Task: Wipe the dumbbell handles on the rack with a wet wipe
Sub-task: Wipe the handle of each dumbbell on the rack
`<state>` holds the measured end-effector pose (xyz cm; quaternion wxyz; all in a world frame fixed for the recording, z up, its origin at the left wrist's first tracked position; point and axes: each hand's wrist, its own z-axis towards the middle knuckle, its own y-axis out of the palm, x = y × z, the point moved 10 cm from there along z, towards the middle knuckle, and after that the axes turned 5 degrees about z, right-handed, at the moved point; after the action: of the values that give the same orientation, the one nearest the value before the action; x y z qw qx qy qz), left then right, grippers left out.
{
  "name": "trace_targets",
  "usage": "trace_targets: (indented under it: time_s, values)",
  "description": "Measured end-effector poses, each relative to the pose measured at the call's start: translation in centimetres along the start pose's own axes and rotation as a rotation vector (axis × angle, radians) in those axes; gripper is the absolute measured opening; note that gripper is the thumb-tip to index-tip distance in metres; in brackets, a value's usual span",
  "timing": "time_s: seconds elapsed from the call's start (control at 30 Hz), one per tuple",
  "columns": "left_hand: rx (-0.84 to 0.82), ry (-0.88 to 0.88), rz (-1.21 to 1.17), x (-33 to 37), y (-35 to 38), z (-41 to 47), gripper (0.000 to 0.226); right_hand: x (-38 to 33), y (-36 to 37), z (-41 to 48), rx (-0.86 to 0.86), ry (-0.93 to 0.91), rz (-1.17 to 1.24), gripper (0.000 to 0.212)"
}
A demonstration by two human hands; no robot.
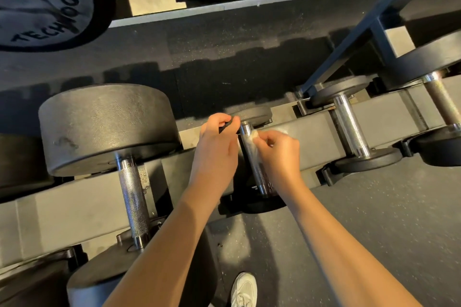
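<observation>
I'm mid-wipe on the small dumbbell's handle [260, 174], mid rack [311, 132]. R hand [277, 149] pinches the wet wipe [253, 143] vs the handle's far end. L hand [217, 142] curls round a dark object [228, 126], can't tell what. Next, I reckon: drag the wipe down to the near end w/ steady pressure.

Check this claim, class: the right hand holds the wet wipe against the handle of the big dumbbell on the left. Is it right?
No. The head view shows the right hand holding the wet wipe against the handle of the small middle dumbbell.
</observation>
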<state>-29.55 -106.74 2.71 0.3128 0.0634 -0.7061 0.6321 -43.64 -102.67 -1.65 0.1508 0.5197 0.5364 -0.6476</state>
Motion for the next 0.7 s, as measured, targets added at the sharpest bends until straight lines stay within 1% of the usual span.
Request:
trace_targets:
  time_s: [0.07,0.17,0.27,0.37,0.47,0.6,0.7]
  values:
    - [-0.002,0.0,-0.002,-0.1,-0.1,0.0,0.041,-0.1,0.3,1.5,-0.016,0.052,0.047,0.011]
    - [0.007,0.005,-0.01,0.1,-0.2,-0.1,0.04,0.0,0.3,1.5,-0.072,0.073,0.019,0.008]
    - [0.019,-0.02,-0.054,-0.1,-0.4,-0.1,0.04,0.9,-0.6,-1.1,-0.142,0.031,-0.039,0.01]
    - [0.033,-0.023,-0.07,-0.1,-0.6,0.0,0.039,2.5,-1.2,-2.9,-0.188,0.078,-0.045,0.012]
    - [0.049,-0.018,-0.074,0.0,-0.7,0.2,0.038,2.0,-0.9,-1.8,-0.169,0.114,-0.009,0.012]
    - [0.063,0.005,-0.048,0.0,-0.8,0.2,0.037,0.4,-0.4,0.3,-0.109,0.105,0.032,0.008]
    - [0.068,0.005,-0.053,-0.3,-0.8,0.2,0.037,0.9,-0.6,-0.5,-0.095,0.078,0.035,0.006]
